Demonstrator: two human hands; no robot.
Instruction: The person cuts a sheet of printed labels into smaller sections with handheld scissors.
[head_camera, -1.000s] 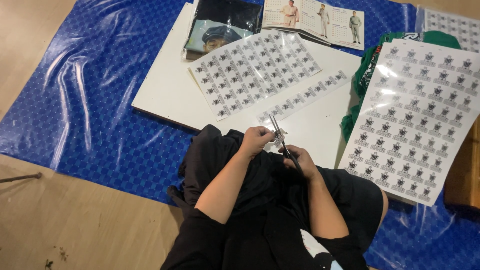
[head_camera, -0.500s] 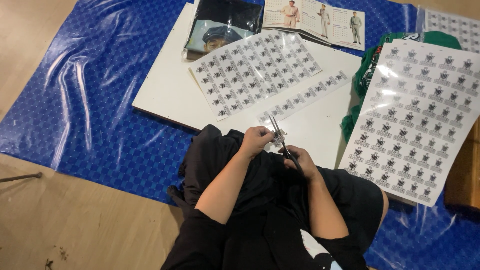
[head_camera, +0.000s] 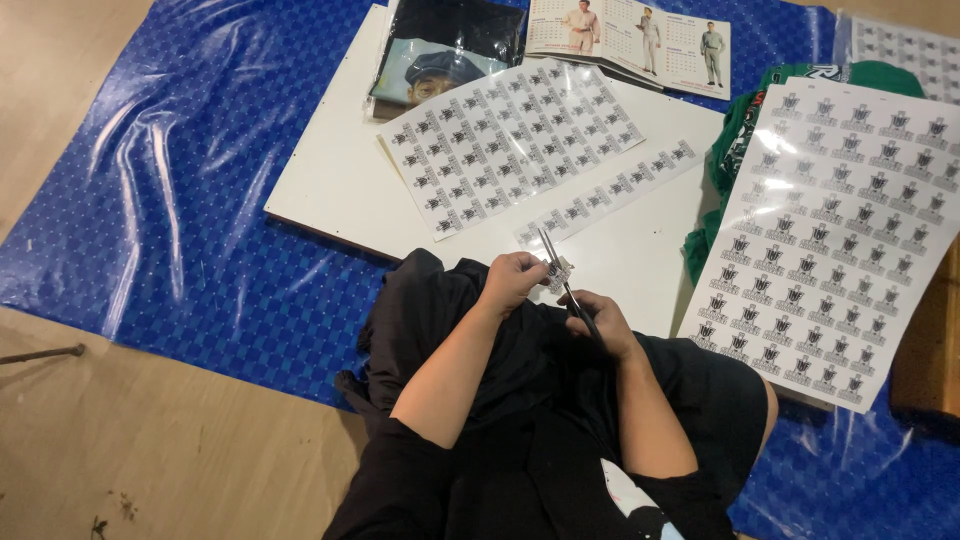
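Left hand: my left hand has its fingers curled shut around a small paper piece, which I hold up over my lap.
Right hand: my right hand has its fingers closed through the handles of the scissors.
Scissors: the blades point up and away from me, open a little, and they touch the small paper piece.
Paper piece: it sits between my two hands, just at the near edge of the white board.
Strip: a long sticker strip lies on the board, near my hands.
Sheets: one sticker sheet lies on the board, and a bigger sheet lies on my right.
Floor: a blue mat is under it all.
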